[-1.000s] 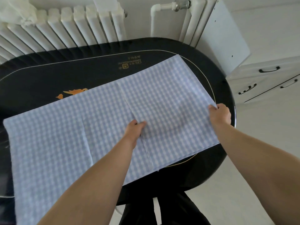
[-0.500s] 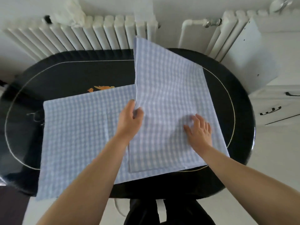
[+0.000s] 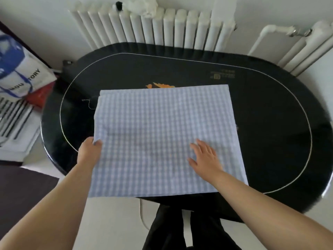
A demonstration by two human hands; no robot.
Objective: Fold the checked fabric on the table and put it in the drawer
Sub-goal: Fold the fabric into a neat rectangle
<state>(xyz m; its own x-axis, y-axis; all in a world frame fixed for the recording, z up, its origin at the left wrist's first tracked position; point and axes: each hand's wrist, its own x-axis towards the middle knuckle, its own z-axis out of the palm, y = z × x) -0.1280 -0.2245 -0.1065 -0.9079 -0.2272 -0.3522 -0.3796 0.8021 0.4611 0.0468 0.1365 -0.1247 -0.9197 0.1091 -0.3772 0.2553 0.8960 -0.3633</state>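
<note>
Left hand [image 3: 89,153] pinches the checked fabric's [image 3: 162,134] left edge; right hand [image 3: 204,158] lies flat and open-fingered on it. Fabric rests on the black desk [image 3: 270,141]. Far left, a white bag [image 3: 19,73] reads partly "TORY".

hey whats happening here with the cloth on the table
A person is folding a checked cloth on a black oval table. The left hand pinches the cloth's left edge, and the right hand lies flat on top of it. The cloth lies as a rough square, and its near edge hangs past the table's rim. No drawer is in view.
</note>
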